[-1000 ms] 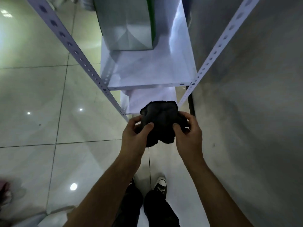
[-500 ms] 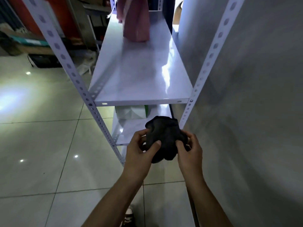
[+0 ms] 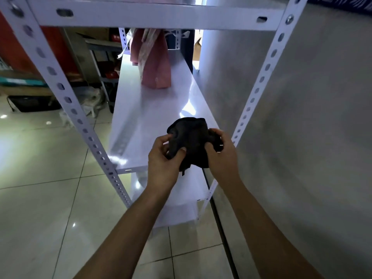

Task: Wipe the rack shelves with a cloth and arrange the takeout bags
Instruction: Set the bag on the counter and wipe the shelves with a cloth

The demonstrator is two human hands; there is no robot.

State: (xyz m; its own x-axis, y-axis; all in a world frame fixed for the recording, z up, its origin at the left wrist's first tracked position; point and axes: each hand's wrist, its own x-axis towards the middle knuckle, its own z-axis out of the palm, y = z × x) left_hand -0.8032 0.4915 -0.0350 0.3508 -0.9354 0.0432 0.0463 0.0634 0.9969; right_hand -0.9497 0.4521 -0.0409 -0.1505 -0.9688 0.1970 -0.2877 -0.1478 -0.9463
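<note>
Both hands hold a bunched black cloth [image 3: 189, 141] in the air over the near end of a white rack shelf [image 3: 141, 125], just inside its near right corner. The left hand [image 3: 163, 158] pinches the cloth's left side between thumb and curled fingers; the right hand [image 3: 220, 156] grips its right side, fingers wrapped round the fabric. The cloth is a crumpled wad with no clear long axis — a small tail of it hangs down below the hands, toward the shelf's near edge. The shelf itself runs lengthwise away from the person, its right edge along a grey wall [image 3: 312, 117]. A pink takeout bag [image 3: 156, 71] stands upright toward the far end of that shelf, well apart from the cloth, its top reaching up to the front beam [image 3: 157, 17] of the shelf above. Perforated white uprights [image 3: 66, 97] frame the near corners, and a lower shelf [image 3: 181, 198] shows beneath the hands — over a glossy tiled floor [image 3: 50, 198].
</note>
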